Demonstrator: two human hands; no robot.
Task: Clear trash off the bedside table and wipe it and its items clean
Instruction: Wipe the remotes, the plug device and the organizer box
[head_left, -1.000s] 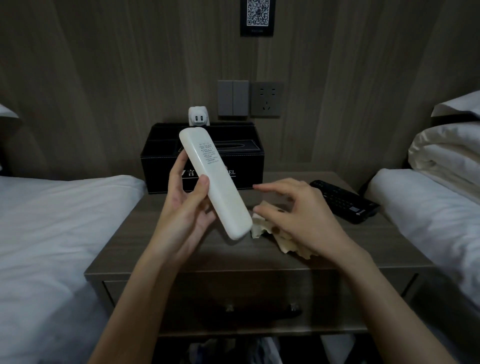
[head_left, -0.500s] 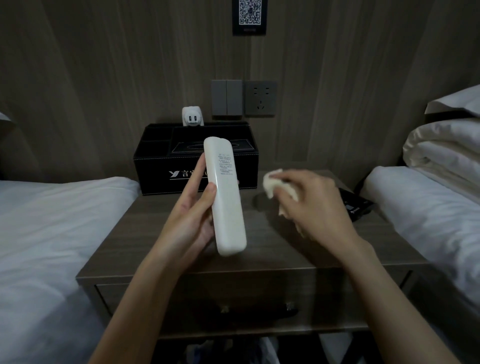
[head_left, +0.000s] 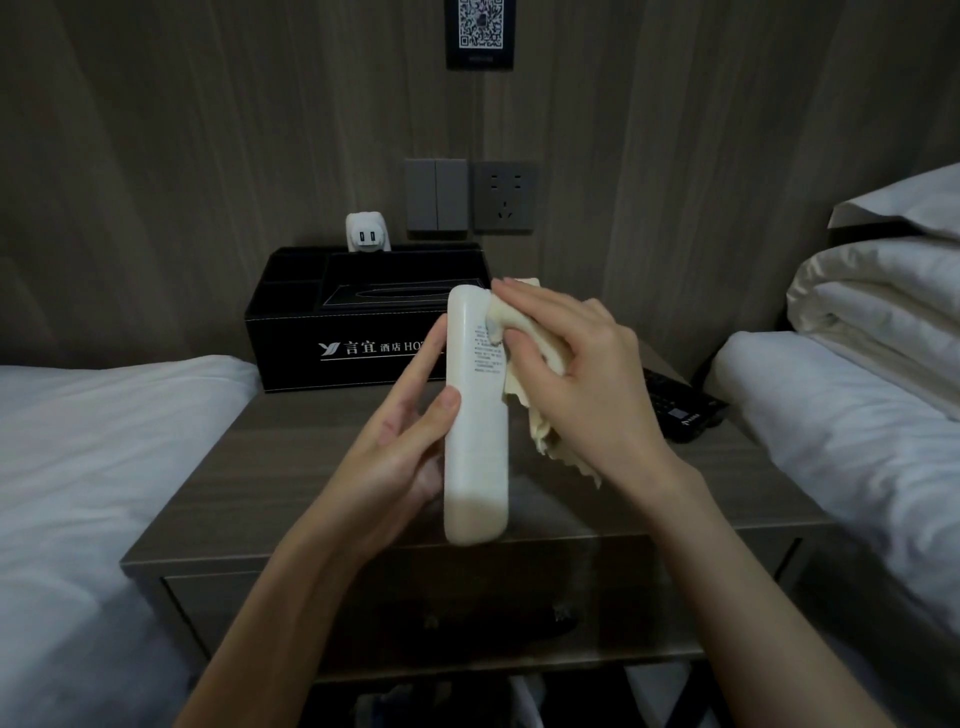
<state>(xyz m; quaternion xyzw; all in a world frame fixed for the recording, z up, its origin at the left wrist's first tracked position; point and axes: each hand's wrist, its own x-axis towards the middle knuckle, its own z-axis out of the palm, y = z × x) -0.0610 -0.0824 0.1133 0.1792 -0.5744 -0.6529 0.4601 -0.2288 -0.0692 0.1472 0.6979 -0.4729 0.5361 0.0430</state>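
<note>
Two bare hands are up over the bedside table (head_left: 322, 457). The left hand (head_left: 400, 441) has its grip wrapped round one white remote (head_left: 477, 415), held nearly upright with its back label facing the person, thumb pressed on the near face and fingers behind. The right hand (head_left: 576, 374) is clenched on one cream cloth (head_left: 540, 358); a folded corner of it presses against the remote's upper right edge, and the rest hangs crumpled below the palm.

On the table itself I count two things. One black tissue box (head_left: 343, 332) with white hotel lettering stands at the back, and one black remote (head_left: 675, 405) lies at the right edge, partly hidden behind the right wrist. A single white charger (head_left: 367, 234) shows just above the box's rear rim.

The wall carries one double switch (head_left: 436, 195), one socket (head_left: 504, 196) and one QR plaque (head_left: 480, 31). Two beds flank the table, the left bed (head_left: 93, 447) and the right bed (head_left: 852, 415).
</note>
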